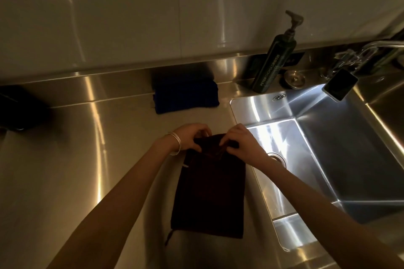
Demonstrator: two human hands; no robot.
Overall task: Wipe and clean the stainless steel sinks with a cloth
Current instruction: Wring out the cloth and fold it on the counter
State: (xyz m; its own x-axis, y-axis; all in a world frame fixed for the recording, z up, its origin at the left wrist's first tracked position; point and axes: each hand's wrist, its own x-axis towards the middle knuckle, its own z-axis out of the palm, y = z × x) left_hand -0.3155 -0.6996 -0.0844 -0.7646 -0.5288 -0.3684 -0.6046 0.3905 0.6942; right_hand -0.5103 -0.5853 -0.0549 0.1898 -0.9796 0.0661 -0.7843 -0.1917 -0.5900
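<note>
A dark maroon cloth (208, 194) hangs flat in front of me over the steel counter, just left of the sink. My left hand (191, 137) pinches its top left edge, and a thin bangle sits on that wrist. My right hand (239, 141) pinches the top right edge, so the fabric bunches between the two hands. The stainless steel sink (341, 159) lies to the right, lit brightly on its floor, with the drain (277, 157) partly behind my right forearm.
A folded blue cloth (185, 97) lies against the backsplash. A dark pump bottle (273, 61) stands behind the sink's left corner, beside a round metal plug (294, 78). A tap (371, 50) and a phone (340, 84) sit at the right. A black object (19, 109) is far left.
</note>
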